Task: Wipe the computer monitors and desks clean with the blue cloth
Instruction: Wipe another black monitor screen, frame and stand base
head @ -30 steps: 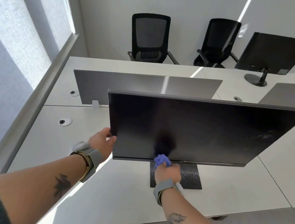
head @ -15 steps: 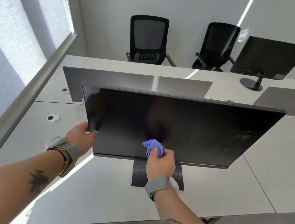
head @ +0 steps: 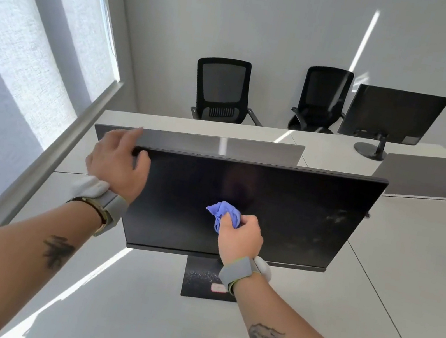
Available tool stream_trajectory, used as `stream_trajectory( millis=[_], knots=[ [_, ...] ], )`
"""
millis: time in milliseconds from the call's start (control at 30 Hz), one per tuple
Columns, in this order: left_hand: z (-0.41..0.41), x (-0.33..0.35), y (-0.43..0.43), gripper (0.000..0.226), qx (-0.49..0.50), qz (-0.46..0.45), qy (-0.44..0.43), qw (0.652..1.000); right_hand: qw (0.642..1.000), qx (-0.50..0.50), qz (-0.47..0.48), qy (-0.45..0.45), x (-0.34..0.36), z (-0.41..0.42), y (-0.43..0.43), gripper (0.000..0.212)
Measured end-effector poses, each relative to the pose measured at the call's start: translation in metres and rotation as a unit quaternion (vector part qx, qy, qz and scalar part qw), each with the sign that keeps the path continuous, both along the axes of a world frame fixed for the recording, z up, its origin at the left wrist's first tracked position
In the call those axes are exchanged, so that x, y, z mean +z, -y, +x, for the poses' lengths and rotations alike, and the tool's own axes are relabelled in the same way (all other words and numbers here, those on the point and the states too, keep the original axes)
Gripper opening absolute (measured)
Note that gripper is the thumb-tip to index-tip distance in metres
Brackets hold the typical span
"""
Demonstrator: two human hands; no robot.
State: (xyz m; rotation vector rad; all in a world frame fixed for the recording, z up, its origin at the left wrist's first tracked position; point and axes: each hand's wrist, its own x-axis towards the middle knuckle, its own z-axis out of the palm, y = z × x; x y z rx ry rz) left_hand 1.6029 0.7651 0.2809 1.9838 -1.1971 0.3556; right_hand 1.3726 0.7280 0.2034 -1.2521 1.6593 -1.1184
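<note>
A black monitor [head: 283, 208] stands on a white desk [head: 298, 293] right in front of me, its screen dark with dusty smears near the right side. My right hand [head: 240, 236] grips a bunched blue cloth [head: 223, 213] and presses it against the lower middle of the screen. My left hand [head: 117, 160] grips the monitor's top left corner, thumb on the front and fingers over the top edge. The monitor's dusty black base [head: 204, 279] is partly hidden behind my right wrist.
A grey divider panel [head: 248, 151] runs behind the monitor. A second monitor [head: 393, 114] stands on the far desk [head: 323, 144] at the right. Two black office chairs [head: 222, 89] sit against the back wall. A window sill [head: 50, 151] borders the left.
My left hand moved from the monitor's lower left edge up to its top left corner. My right hand carried the cloth from the bottom bezel up onto the screen.
</note>
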Motion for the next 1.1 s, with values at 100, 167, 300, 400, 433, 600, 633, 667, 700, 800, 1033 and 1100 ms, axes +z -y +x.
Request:
stream_trajectory(
  millis=[100, 167, 300, 400, 433, 600, 633, 667, 700, 800, 1033, 1100],
  knots=[
    [-0.007, 0.006, 0.007, 0.042, 0.011, 0.113, 0.139, 0.984, 0.998, -0.056, -0.013, 0.035, 0.015, -0.013, 0.008, 0.017],
    [-0.025, 0.016, 0.014, 0.035, -0.014, 0.13, 0.187, 0.974, 0.996, -0.046, -0.057, 0.042, 0.027, -0.014, 0.013, 0.019],
    [-0.062, 0.034, 0.033, 0.049, -0.124, 0.181, 0.188, 0.957, 0.996, 0.027, -0.09, 0.0, 0.037, -0.004, 0.007, 0.023],
    [-0.065, 0.037, 0.041, 0.046, -0.153, 0.205, 0.207, 0.944, 0.996, -0.043, -0.072, 0.036, 0.045, -0.019, 0.016, 0.022],
    [-0.064, 0.036, 0.041, 0.045, -0.153, 0.211, 0.211, 0.942, 0.992, -0.08, -0.075, 0.056, 0.05, -0.025, 0.021, 0.022],
    [-0.063, 0.038, 0.046, 0.046, -0.148, 0.235, 0.23, 0.933, 0.992, -0.051, -0.108, 0.044, 0.065, -0.011, 0.013, 0.025],
    [-0.061, 0.037, 0.046, 0.046, -0.154, 0.237, 0.236, 0.93, 0.993, -0.027, -0.11, 0.03, 0.062, -0.006, 0.008, 0.025],
    [-0.06, 0.037, 0.046, 0.046, -0.157, 0.231, 0.242, 0.929, 0.994, -0.014, -0.108, 0.02, 0.061, -0.004, 0.004, 0.025],
    [-0.062, 0.036, 0.046, 0.047, -0.156, 0.226, 0.244, 0.93, 0.994, -0.012, -0.104, 0.012, 0.059, -0.007, 0.006, 0.024],
    [-0.053, 0.036, 0.039, 0.047, -0.151, 0.218, 0.232, 0.936, 0.993, -0.075, -0.094, 0.018, 0.068, -0.013, 0.007, 0.024],
    [-0.046, 0.033, 0.019, 0.049, -0.134, 0.198, 0.214, 0.947, 0.99, -0.111, -0.075, 0.036, 0.069, -0.004, -0.002, 0.026],
    [-0.042, 0.032, 0.013, 0.05, -0.134, 0.189, 0.207, 0.951, 0.992, -0.09, -0.083, 0.02, 0.064, 0.003, -0.011, 0.026]
  ],
)
